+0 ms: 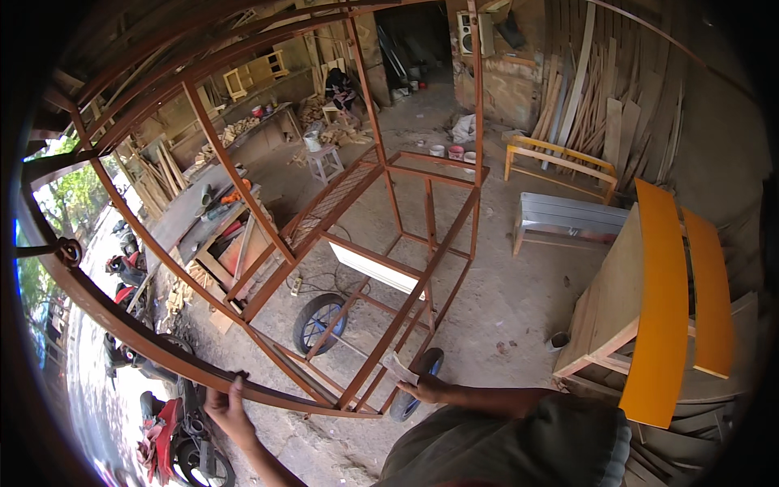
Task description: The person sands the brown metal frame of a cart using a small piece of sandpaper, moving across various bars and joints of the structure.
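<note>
A large reddish-brown metal cart frame (pixel 391 326) with uprights and roof bars stands in front of me on spoked wheels. My left hand (pixel 229 414) is closed around the curved brown bar (pixel 182 367) at its near left side, thumb on top. Near the frame's closest corner, my right hand (pixel 424 389) pinches a pale, creased sheet (pixel 399 369), perhaps sandpaper. One black-tyred wheel (pixel 320 323) shows inside the frame, and another wheel (pixel 428 377) sits beside my right hand. A white panel (pixel 377 269) hangs in the middle of the frame.
Yellow-orange boards (pixel 656 304) rest on a wooden cabinet at right, near a grey bench (pixel 568 219). A cluttered workbench (pixel 182 211) is at left. Motorcycles (pixel 166 430) stand outside. A person (pixel 341 89) sits at the back. Planks (pixel 596 105) lean on the wall.
</note>
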Tool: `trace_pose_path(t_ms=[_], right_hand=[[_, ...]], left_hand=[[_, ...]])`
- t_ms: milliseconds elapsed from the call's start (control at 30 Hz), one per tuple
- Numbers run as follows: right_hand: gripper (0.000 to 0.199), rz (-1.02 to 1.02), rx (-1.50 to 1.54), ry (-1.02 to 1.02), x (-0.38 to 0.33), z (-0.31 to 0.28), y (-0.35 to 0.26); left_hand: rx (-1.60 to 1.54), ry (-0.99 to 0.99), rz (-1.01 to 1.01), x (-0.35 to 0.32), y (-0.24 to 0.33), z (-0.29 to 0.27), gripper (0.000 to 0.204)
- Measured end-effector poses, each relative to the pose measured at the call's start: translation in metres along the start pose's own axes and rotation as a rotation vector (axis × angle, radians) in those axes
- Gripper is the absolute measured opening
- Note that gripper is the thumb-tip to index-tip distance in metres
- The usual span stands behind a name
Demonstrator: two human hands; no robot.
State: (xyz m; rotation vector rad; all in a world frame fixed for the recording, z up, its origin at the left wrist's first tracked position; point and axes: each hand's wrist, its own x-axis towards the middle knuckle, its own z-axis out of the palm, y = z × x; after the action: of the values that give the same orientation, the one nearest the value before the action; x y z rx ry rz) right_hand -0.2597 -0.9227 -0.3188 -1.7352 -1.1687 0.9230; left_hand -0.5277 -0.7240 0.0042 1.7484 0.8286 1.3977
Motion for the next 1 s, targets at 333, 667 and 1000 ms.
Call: trace_pose_path(t_ms=[333,667,1000], right_hand=[[0.058,0.060,-0.097,0.067,-0.036,-0.045,-0.032],[0.049,-0.004,-0.133,0.133,-0.044,-0.038,-0.002],[0.060,0.107,-0.135,0.107,-0.046,-0.093,0.035]], left_hand=[[0.382,0.149,0.010,-0.088,-0.125,0.054,0.042],[0.651,0.412,0.374,0.022,-0.015,0.024,0.062],[0.824,0.516,0.642,0.052,0.013,0.037,0.069]])
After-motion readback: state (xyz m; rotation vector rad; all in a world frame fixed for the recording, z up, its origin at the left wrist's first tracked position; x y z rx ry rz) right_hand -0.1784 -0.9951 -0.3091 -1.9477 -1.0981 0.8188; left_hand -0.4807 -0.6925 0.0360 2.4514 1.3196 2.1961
